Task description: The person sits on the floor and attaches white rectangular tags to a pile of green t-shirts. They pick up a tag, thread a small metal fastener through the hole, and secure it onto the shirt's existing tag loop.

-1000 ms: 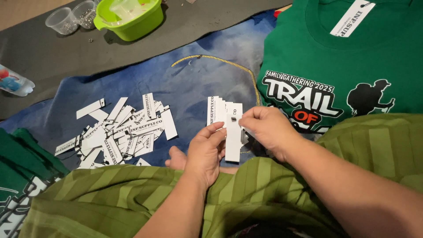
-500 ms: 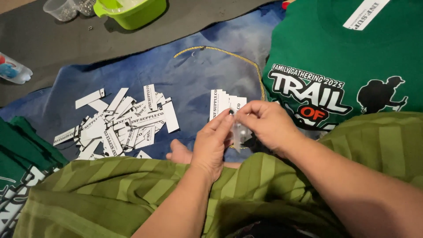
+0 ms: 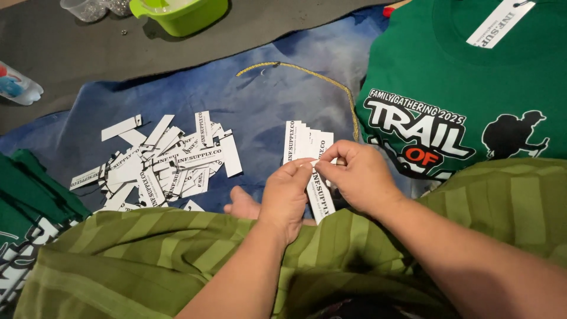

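I held one white paper tag (image 3: 319, 198) between both hands, low in the middle of the view, over the edge of my lap. My left hand (image 3: 287, 198) pinched its upper end between thumb and fingertips. My right hand (image 3: 359, 177) closed on the same end from the other side, fingers curled. The tag's lower half hung free below the hands and showed black print. What the fingertips pressed at the top was too small to make out.

Just behind the hands lay a small fanned stack of tags (image 3: 304, 142), white and narrow, partly covered by my fingers. A thin yellow cord (image 3: 319, 77) curved across the blue cloth (image 3: 260, 106) beyond the stack. A toe (image 3: 242, 204) showed beside my left wrist. My legs were covered by green striped fabric (image 3: 147, 254), which hid the near edge of the cloth.

To the left, well apart, sat a loose heap of tags (image 3: 168, 162), white rectangles with black lettering, lying at mixed angles. To the right lay a folded green shirt (image 3: 460, 77) with a white and red print and a black figure; a white hang tag (image 3: 499, 23) sat at its collar, cut off by the top edge. A lime-green bowl (image 3: 180, 15) and a clear plastic cup (image 3: 82, 9) stood at the top, both cropped. More green garments (image 3: 26, 195) were cut off at the left.
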